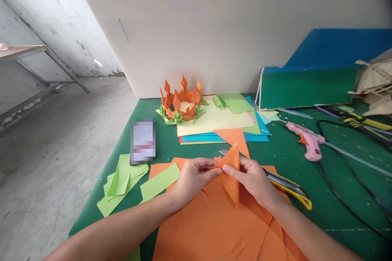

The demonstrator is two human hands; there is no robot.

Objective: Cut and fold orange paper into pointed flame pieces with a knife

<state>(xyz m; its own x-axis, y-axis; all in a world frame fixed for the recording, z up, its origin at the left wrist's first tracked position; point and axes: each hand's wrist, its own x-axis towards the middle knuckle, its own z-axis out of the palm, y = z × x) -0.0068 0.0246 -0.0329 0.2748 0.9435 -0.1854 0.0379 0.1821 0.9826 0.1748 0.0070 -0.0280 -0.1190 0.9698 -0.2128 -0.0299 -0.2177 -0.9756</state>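
Note:
Between my hands is a folded piece of orange paper, raised above large orange sheets on the table. My left hand pinches its left corner between thumb and fingers. On the other side my right hand grips it, thumb in front and fingers behind. Just beyond lies an orange paper triangle. A yellow utility knife rests beside my right wrist. Green paper strips lie left of my left hand.
An orange paper crown with green leaves stands at the back by stacked coloured paper. A phone lies at left. To the right are a pink glue gun with its cord and a green board. The table's left edge drops to the floor.

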